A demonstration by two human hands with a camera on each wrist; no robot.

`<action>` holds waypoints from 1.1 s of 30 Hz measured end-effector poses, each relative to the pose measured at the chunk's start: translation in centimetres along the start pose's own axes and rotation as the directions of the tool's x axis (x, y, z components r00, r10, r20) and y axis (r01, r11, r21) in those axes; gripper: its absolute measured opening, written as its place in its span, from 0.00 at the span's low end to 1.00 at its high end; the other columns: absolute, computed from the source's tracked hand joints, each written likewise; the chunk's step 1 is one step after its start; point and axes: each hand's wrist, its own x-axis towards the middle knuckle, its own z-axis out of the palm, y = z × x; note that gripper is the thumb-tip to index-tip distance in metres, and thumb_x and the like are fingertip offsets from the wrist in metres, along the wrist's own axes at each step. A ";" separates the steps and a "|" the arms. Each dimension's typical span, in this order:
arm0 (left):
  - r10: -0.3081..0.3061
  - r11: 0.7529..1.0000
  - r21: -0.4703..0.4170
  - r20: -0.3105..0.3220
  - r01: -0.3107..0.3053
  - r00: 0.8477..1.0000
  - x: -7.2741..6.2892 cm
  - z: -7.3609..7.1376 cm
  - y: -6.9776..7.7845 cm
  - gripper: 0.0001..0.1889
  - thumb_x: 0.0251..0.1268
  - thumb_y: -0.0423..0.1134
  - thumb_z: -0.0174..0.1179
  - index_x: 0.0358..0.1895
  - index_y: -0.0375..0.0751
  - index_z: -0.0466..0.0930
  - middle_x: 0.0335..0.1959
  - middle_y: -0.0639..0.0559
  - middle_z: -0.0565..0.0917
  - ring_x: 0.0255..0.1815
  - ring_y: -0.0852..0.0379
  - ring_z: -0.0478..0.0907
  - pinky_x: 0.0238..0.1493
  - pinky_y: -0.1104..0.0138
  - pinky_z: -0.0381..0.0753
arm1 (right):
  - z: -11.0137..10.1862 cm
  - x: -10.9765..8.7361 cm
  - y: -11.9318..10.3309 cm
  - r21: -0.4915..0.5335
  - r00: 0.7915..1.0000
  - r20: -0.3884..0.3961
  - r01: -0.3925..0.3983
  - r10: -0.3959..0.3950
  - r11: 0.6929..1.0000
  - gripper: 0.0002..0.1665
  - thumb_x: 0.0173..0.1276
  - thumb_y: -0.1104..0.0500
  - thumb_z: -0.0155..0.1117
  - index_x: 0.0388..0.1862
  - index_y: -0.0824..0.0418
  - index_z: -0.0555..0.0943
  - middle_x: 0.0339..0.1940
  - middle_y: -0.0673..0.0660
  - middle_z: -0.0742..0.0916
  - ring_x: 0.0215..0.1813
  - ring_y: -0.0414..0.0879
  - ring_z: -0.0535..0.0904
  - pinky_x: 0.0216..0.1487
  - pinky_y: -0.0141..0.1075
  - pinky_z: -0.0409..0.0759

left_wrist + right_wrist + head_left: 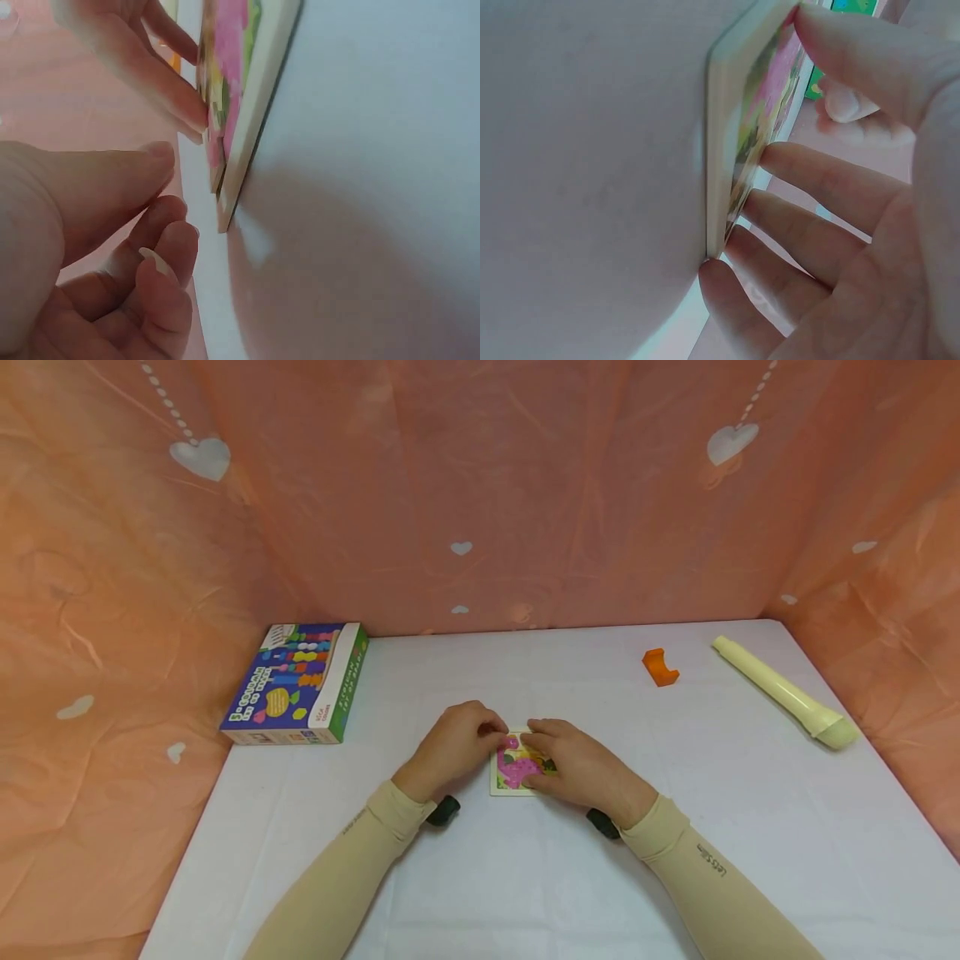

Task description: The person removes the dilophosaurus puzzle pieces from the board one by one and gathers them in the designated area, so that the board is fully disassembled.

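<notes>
A small square puzzle board with a pale frame and a pink picture lies flat at the middle of the table. In the left wrist view, a puzzle piece has its corner standing slightly proud of the frame. My left hand is at the board's far left corner, its fingers loosely curled and nothing visible between thumb and fingertips. Over the right side lies my right hand, fingers spread, partly hiding the picture. Its fingertips touch the board's surface and edge in the right wrist view.
A blue and green toy box lies at the back left of the white table. Toward the back right are an orange curved block and a pale yellow tube-shaped object. Peach curtains surround the table.
</notes>
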 end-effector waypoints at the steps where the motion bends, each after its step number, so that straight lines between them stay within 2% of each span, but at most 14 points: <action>1: -0.002 1.000 0.005 0.002 0.002 1.000 0.0 0.0 0.0 0.06 0.74 0.42 0.72 0.47 0.46 0.92 0.42 0.55 0.87 0.44 0.57 0.81 0.52 0.61 0.85 | 0.0 0.0 0.0 -0.001 1.000 0.000 0.001 -0.001 1.000 0.36 0.71 0.50 0.78 0.73 0.65 0.81 0.80 0.66 0.77 0.82 0.62 0.72 0.79 0.55 0.74; 8: -0.023 0.996 0.087 0.052 0.018 0.998 0.1 0.1 0.1 0.15 0.70 0.48 0.75 0.52 0.45 0.91 0.41 0.54 0.84 0.42 0.57 0.78 0.49 0.61 0.81 | 0.0 0.0 0.0 -0.010 1.000 -0.003 0.007 -0.007 1.000 0.36 0.71 0.51 0.79 0.72 0.65 0.81 0.80 0.66 0.77 0.82 0.63 0.72 0.80 0.55 0.73; 15: -0.023 0.993 0.118 0.071 0.015 0.997 0.3 0.3 0.0 0.15 0.71 0.49 0.74 0.53 0.45 0.91 0.41 0.53 0.83 0.41 0.57 0.77 0.47 0.62 0.80 | 0.0 0.1 -0.1 -0.013 1.000 -0.002 0.004 -0.004 1.000 0.36 0.70 0.51 0.79 0.72 0.65 0.81 0.80 0.66 0.77 0.82 0.63 0.72 0.79 0.55 0.73; 21: -0.042 0.993 0.116 0.114 0.029 0.993 0.6 0.0 0.1 0.13 0.71 0.45 0.74 0.54 0.45 0.90 0.42 0.52 0.81 0.42 0.55 0.76 0.48 0.62 0.79 | 0.2 0.1 -0.1 -0.015 1.000 0.002 0.013 -0.013 1.000 0.37 0.71 0.49 0.79 0.72 0.65 0.81 0.79 0.66 0.77 0.81 0.63 0.72 0.78 0.55 0.75; 26: -0.046 0.996 0.078 0.130 0.037 0.990 0.9 -0.1 0.1 0.13 0.70 0.43 0.75 0.54 0.46 0.90 0.43 0.51 0.81 0.44 0.54 0.76 0.50 0.61 0.79 | 0.2 0.2 -0.2 -0.015 1.000 0.000 0.013 -0.013 1.000 0.37 0.71 0.49 0.78 0.73 0.64 0.81 0.79 0.66 0.78 0.81 0.62 0.72 0.78 0.55 0.74; 29: -0.056 0.998 0.015 0.110 0.055 0.992 1.0 0.0 0.0 0.09 0.71 0.42 0.74 0.50 0.47 0.90 0.43 0.54 0.84 0.44 0.55 0.78 0.52 0.60 0.81 | 0.2 0.2 -0.1 -0.012 1.000 0.001 0.012 -0.011 1.000 0.37 0.71 0.49 0.78 0.73 0.65 0.81 0.79 0.66 0.78 0.81 0.62 0.72 0.79 0.55 0.74; 33: -0.055 0.992 -0.110 0.080 0.064 0.995 1.1 -0.2 -0.2 0.03 0.74 0.41 0.71 0.46 0.51 0.90 0.42 0.57 0.88 0.46 0.55 0.81 0.55 0.58 0.83 | 0.0 0.1 -0.1 -0.010 1.000 -0.001 0.005 -0.005 1.000 0.37 0.71 0.49 0.78 0.72 0.65 0.81 0.79 0.66 0.78 0.81 0.63 0.72 0.79 0.55 0.74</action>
